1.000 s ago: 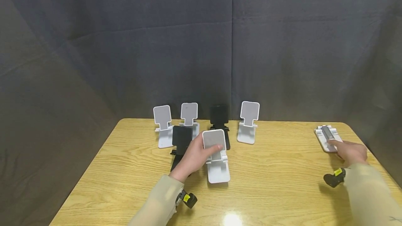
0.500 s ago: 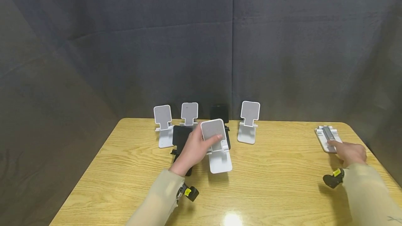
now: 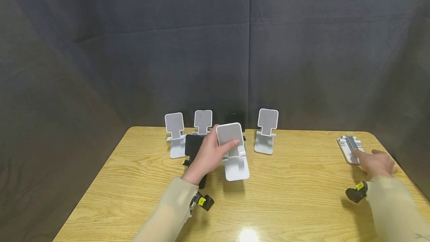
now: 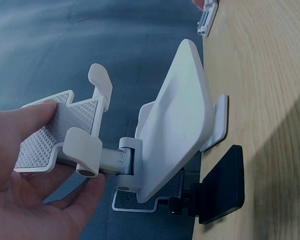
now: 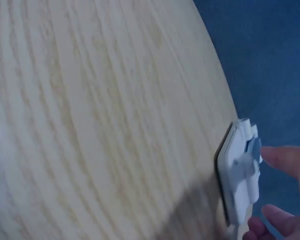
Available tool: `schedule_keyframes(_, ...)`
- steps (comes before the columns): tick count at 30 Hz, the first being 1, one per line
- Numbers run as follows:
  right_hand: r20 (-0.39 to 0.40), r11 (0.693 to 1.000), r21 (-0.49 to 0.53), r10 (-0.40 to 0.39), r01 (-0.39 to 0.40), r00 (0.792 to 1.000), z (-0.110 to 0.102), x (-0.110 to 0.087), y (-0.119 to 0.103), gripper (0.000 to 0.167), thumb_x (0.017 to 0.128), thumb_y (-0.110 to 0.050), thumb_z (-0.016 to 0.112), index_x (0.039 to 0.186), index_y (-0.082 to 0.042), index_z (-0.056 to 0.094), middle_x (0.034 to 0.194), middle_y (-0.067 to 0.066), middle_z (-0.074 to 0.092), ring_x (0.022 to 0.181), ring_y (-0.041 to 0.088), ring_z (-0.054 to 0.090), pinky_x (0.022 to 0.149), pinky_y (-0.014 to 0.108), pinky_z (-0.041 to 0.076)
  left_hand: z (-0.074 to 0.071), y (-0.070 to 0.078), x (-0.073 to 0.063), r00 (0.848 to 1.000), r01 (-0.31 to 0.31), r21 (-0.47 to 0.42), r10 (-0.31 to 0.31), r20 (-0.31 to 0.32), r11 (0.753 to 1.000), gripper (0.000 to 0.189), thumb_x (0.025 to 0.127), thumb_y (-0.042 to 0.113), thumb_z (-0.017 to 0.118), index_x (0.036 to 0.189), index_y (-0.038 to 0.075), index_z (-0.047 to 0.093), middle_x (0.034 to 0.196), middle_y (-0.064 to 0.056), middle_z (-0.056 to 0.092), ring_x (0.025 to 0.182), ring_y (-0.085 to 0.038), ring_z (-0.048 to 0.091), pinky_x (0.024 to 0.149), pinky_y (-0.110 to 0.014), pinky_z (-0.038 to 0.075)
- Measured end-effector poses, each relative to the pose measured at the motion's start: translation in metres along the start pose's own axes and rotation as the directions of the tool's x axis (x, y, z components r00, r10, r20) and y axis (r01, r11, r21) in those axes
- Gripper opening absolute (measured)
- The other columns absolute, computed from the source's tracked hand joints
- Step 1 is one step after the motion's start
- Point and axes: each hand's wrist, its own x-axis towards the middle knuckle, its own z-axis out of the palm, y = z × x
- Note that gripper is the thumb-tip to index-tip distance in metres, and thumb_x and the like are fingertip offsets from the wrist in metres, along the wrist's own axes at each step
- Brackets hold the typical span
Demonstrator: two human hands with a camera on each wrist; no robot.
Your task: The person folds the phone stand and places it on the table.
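My left hand [image 3: 209,155] grips a white phone stand [image 3: 237,170] by its grey-padded back plate, thumb across the pad and fingers behind it. The stand is unfolded, its base hanging over the table with a shadow below. In the left wrist view, the stand's hinge arm [image 4: 110,161] and flat white base [image 4: 177,117] show. Far to the right, my right hand [image 3: 377,164] is at a folded white phone stand [image 3: 346,153] lying on the table. Its thumb touches the grey arm [image 5: 253,148] of that stand, while the other fingers are loosely bent beside it.
Along the back edge of the wooden table [image 3: 295,197] stand several unfolded phone stands: white ones [image 3: 174,124] [image 3: 203,120] [image 3: 267,120] and a black one [image 3: 236,118]. Another black stand [image 3: 193,145] is partly behind my left hand. A dark curtain [image 3: 215,55] rises behind.
My left hand has lifted the unfolded stand upward, away from the table. My right hand stays by the folded stand, with its fingers now more spread.
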Motion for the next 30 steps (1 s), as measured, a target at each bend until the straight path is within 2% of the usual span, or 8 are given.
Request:
schedule_keyframes(4,-0.013,0.998,-0.022,-0.052,0.052,0.999,-0.002,-0.001,-0.007,0.091,0.097,-0.052,0.053,0.156,0.008,0.019,0.152,0.043,0.012,0.134,0.06,0.014,0.102,0.067,0.024,-0.001,0.002,0.001,1.0,-0.001,-0.003,0.001,-0.002,1.0,0.039,0.093,0.018,0.077,0.123,0.006,0.057,0.104,-0.008,0.067,0.094,-0.02,0.064,0.082,-0.039,0.054)
schedule_keyframes(7,-0.03,0.995,-0.001,-0.101,0.101,0.994,0.001,-0.005,-0.015,0.088,0.099,-0.052,0.052,0.156,0.008,0.021,0.15,0.043,0.013,0.132,0.058,0.015,0.098,0.067,0.026,-0.001,0.004,0.003,1.0,0.006,-0.008,-0.006,-0.002,1.0,0.039,0.093,0.018,0.077,0.123,0.006,0.056,0.104,-0.008,0.067,0.094,-0.02,0.063,0.082,-0.039,0.054)
schedule_keyframes(14,-0.099,0.964,0.144,-0.212,0.225,0.972,0.014,-0.021,-0.042,0.079,0.1,-0.047,0.055,0.155,0.005,0.032,0.153,0.029,0.029,0.137,0.048,0.018,0.104,0.06,0.026,0.001,0.007,0.007,1.0,0.014,-0.023,-0.014,0.008,1.0,0.04,0.093,0.018,0.076,0.125,0.006,0.056,0.104,-0.008,0.067,0.094,-0.021,0.063,0.083,-0.039,0.053)
schedule_keyframes(17,-0.083,0.943,0.206,-0.25,0.262,0.965,0.017,-0.029,-0.055,0.079,0.1,-0.048,0.056,0.156,0.002,0.032,0.156,0.026,0.028,0.141,0.046,0.017,0.111,0.058,0.026,0.001,0.007,0.008,1.0,0.018,-0.021,-0.018,0.01,1.0,0.04,0.093,0.018,0.076,0.125,0.006,0.055,0.103,-0.008,0.067,0.093,-0.021,0.063,0.082,-0.039,0.053)
schedule_keyframes(19,-0.072,0.93,0.231,-0.275,0.284,0.959,0.02,-0.035,-0.064,0.081,0.099,-0.051,0.056,0.157,-0.001,0.031,0.156,0.024,0.029,0.141,0.044,0.023,0.111,0.055,0.031,0.001,0.007,0.009,1.0,0.02,-0.021,-0.02,0.009,1.0,0.04,0.093,0.018,0.076,0.124,0.006,0.055,0.103,-0.008,0.067,0.093,-0.021,0.063,0.082,-0.039,0.053)
schedule_keyframes(23,-0.066,0.903,0.241,-0.352,0.357,0.934,0.024,-0.049,-0.079,0.08,0.099,-0.053,0.056,0.156,-0.002,0.034,0.145,0.018,0.04,0.129,0.036,0.039,0.097,0.044,0.042,0.0,0.009,0.011,1.0,0.011,-0.027,-0.011,0.008,1.0,0.039,0.093,0.019,0.077,0.123,0.005,0.056,0.104,-0.009,0.067,0.094,-0.022,0.064,0.082,-0.04,0.053)
schedule_keyframes(26,-0.055,0.879,0.244,-0.409,0.409,0.911,0.029,-0.061,-0.091,0.077,0.1,-0.053,0.056,0.154,-0.001,0.039,0.134,0.008,0.045,0.119,0.029,0.042,0.086,0.035,0.041,0.0,0.011,0.013,1.0,0.004,-0.033,-0.004,0.013,0.999,0.04,0.093,0.019,0.077,0.124,0.004,0.056,0.106,-0.01,0.067,0.095,-0.023,0.064,0.084,-0.04,0.053)
schedule_keyframes(30,-0.017,0.846,0.271,-0.472,0.459,0.881,0.035,-0.08,-0.104,0.074,0.1,-0.053,0.056,0.151,-0.002,0.042,0.128,0.003,0.047,0.114,0.021,0.044,0.084,0.032,0.04,0.001,0.012,0.014,1.0,0.01,-0.036,-0.009,0.022,0.999,0.042,0.093,0.018,0.077,0.126,0.004,0.055,0.107,-0.009,0.067,0.096,-0.022,0.063,0.084,-0.039,0.053)
